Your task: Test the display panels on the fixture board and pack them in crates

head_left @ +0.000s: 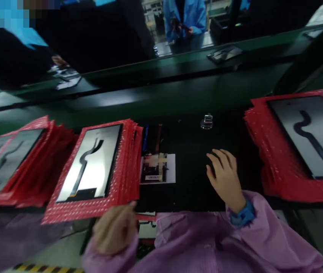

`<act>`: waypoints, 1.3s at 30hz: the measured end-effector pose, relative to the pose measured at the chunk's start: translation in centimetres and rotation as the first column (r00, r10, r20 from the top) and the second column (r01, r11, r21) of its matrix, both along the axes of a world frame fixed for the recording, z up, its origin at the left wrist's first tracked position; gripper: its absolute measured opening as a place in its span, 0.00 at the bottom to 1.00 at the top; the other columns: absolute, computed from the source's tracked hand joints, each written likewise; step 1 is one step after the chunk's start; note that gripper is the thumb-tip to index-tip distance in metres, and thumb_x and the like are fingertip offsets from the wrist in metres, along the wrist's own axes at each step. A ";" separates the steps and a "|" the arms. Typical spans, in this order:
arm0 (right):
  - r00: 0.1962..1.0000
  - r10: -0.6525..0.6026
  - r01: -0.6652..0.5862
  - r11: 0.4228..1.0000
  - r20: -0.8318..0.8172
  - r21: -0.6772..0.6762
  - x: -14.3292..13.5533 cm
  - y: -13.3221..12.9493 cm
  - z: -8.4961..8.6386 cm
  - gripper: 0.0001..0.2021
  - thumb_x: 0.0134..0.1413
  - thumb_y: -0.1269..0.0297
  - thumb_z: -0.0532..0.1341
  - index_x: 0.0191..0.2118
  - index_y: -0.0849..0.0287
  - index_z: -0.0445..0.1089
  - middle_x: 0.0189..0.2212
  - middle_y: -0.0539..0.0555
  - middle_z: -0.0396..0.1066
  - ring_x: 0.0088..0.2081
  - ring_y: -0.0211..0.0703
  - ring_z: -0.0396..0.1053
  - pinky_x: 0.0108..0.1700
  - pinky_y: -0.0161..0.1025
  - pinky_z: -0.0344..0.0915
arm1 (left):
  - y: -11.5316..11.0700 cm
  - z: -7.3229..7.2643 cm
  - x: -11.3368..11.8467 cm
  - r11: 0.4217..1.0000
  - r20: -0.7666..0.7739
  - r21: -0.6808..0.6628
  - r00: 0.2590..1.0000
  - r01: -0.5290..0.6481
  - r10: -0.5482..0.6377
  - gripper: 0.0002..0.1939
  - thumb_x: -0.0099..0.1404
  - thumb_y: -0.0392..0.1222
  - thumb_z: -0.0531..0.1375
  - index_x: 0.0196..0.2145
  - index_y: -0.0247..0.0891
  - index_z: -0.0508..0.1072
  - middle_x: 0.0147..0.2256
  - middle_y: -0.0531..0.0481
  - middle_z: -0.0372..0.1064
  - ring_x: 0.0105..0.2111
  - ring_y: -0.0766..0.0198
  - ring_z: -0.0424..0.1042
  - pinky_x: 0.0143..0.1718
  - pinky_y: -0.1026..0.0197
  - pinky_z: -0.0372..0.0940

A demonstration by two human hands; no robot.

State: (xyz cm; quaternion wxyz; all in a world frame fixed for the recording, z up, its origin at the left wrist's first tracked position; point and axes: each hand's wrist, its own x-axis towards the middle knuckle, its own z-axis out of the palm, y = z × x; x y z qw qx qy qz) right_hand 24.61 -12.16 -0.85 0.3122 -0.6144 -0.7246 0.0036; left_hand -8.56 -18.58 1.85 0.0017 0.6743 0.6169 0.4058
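Black tabletop beneath right hand, grip spread; left hand too blurred to tell its grip.

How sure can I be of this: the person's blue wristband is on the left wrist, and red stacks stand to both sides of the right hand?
The wrist is wrong: the head view shows the blue wristband on the right wrist, behind the right hand. A red stack does stand on each side.
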 end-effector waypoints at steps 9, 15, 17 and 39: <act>0.779 -0.627 0.595 0.747 0.018 0.298 7.7 -8.5 1.5 0.21 0.61 0.66 0.62 0.60 0.56 0.67 0.58 0.65 0.70 0.58 0.64 0.68 0.61 0.66 0.60 | 4.2 -2.8 17.7 0.581 0.279 -0.184 0.609 0.793 -0.743 0.15 0.68 0.33 0.55 0.47 0.41 0.78 0.37 0.43 0.80 0.35 0.56 0.79 0.35 0.58 0.74; 0.723 -0.683 0.685 0.690 -0.104 0.233 9.8 -8.3 2.7 0.18 0.62 0.54 0.62 0.52 0.59 0.73 0.52 0.65 0.73 0.55 0.61 0.68 0.61 0.64 0.54 | 5.0 -1.8 22.5 0.439 0.629 -0.313 0.530 0.842 -0.569 0.13 0.71 0.38 0.55 0.49 0.38 0.76 0.41 0.43 0.77 0.39 0.60 0.77 0.43 0.58 0.73; 0.695 -0.703 0.719 0.672 -0.153 0.180 9.8 -8.0 3.2 0.24 0.61 0.48 0.62 0.55 0.61 0.72 0.49 0.66 0.72 0.54 0.60 0.67 0.61 0.64 0.52 | 5.4 -1.5 24.0 0.379 0.728 -0.318 0.480 0.869 -0.490 0.13 0.70 0.38 0.57 0.50 0.37 0.75 0.43 0.43 0.76 0.42 0.59 0.77 0.45 0.58 0.72; 0.975 -0.220 0.197 0.914 0.024 0.354 5.5 -8.8 3.9 0.09 0.61 0.73 0.62 0.44 0.54 0.75 0.37 0.53 0.77 0.38 0.43 0.72 0.42 0.44 0.70 | 7.7 1.5 30.8 0.298 0.982 -0.071 0.015 0.952 0.188 0.19 0.48 0.46 0.74 0.33 0.35 0.73 0.27 0.55 0.70 0.26 0.70 0.68 0.32 0.67 0.66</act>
